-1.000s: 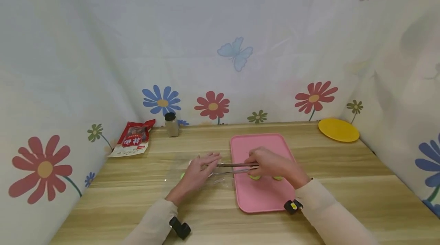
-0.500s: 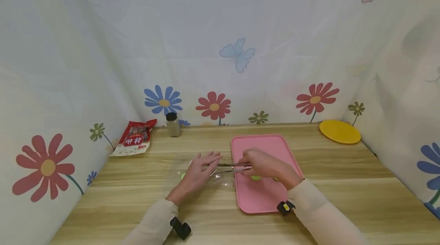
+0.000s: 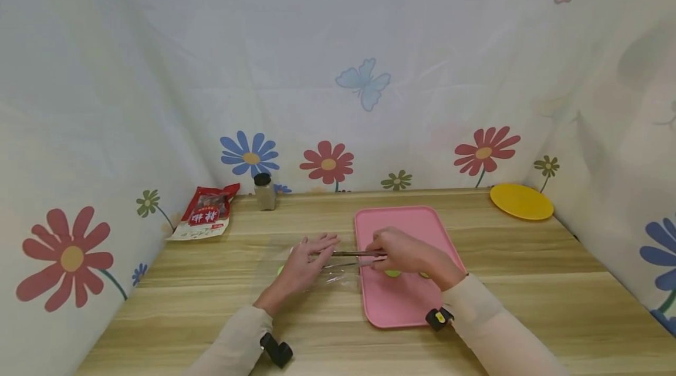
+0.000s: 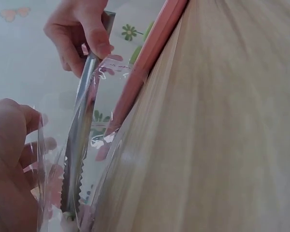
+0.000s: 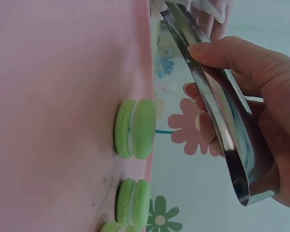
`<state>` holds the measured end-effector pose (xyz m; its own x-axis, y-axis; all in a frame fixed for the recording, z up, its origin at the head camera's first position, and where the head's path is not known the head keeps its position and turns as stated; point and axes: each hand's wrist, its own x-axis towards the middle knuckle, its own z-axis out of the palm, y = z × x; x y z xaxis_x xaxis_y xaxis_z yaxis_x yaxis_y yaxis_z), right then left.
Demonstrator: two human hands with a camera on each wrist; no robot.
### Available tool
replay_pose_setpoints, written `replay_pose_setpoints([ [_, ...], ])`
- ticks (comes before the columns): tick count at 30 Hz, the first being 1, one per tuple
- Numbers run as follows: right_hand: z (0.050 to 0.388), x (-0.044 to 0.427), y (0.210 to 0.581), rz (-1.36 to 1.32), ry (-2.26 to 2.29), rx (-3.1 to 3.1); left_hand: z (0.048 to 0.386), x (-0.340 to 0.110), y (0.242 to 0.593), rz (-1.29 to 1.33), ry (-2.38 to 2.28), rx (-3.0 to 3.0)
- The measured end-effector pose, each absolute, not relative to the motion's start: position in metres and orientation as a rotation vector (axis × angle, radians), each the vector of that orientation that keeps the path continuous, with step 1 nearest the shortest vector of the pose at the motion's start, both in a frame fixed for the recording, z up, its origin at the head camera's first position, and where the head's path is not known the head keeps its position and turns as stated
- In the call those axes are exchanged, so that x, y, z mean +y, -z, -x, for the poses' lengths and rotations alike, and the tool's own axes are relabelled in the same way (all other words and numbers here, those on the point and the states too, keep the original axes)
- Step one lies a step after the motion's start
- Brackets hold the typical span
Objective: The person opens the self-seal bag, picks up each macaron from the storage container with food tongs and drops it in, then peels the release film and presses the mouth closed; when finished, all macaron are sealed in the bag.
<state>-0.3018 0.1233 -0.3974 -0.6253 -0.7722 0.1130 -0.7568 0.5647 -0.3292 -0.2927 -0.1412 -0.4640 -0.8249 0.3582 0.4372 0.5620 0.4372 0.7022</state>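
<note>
My right hand (image 3: pixel 404 251) grips metal food tongs (image 5: pixel 222 111), which point left into a clear plastic bag (image 3: pixel 340 276). The tongs' serrated end lies inside the bag in the left wrist view; a small pale thing shows at the tips, too little visible to name. My left hand (image 3: pixel 303 267) holds the bag at its mouth, fingers around the film. A bit of green (image 3: pixel 281 270) shows at the bag's left side, mostly hidden by that hand. Several green macarons (image 5: pixel 135 129) stand on the pink tray (image 3: pixel 396 308) below my right hand.
At the back left lie a red and white food packet (image 3: pixel 206 212) and a jar with a black lid (image 3: pixel 264 193). A yellow plate (image 3: pixel 521 201) is at the back right. A printed curtain (image 3: pixel 296 71) encloses the wooden table (image 3: pixel 317 344).
Over the first half second my right hand and the tongs shift slightly left, deeper toward the bag. Since then both hands stay nearly still.
</note>
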Motion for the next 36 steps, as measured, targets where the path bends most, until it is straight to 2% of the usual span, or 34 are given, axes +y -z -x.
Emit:
replay_pose_setpoints([
  [18,0.306,0.125,0.401,1.414,0.5,2.701,0.292,-0.143,0.461,0.812,1.365,-2.481],
  [36,0.302,0.117,0.403,1.31,0.521,2.749,0.294,-0.14,0.465,0.835,1.396,-2.461],
])
